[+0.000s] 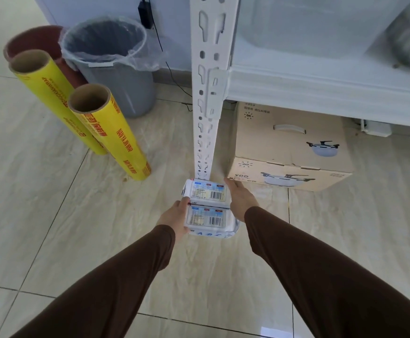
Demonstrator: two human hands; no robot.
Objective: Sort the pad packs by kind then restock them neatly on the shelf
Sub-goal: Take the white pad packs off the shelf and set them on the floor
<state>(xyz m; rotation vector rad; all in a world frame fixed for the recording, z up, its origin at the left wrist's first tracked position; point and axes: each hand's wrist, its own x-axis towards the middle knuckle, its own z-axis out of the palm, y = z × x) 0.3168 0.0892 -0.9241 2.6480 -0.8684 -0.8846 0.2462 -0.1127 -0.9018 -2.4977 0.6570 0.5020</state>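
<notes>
Both arms reach down, left hand (174,215) and right hand (241,197) fingers clasping two pad packs (208,206) between them.

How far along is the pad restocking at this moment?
Early or midway. Done: nothing visibly restocked; the shelf portion in view shows no pad packs. In hand: two pad packs, barcode labels up, are pressed between the left hand and right hand, above the floor by the shelf post. Left: placing them on the shelf. Other packs are out of view, so sorting cannot be judged.

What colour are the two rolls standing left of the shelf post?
Yellow with red lettering, brown cardboard cores; the rolls show clearly in the head view.
</notes>
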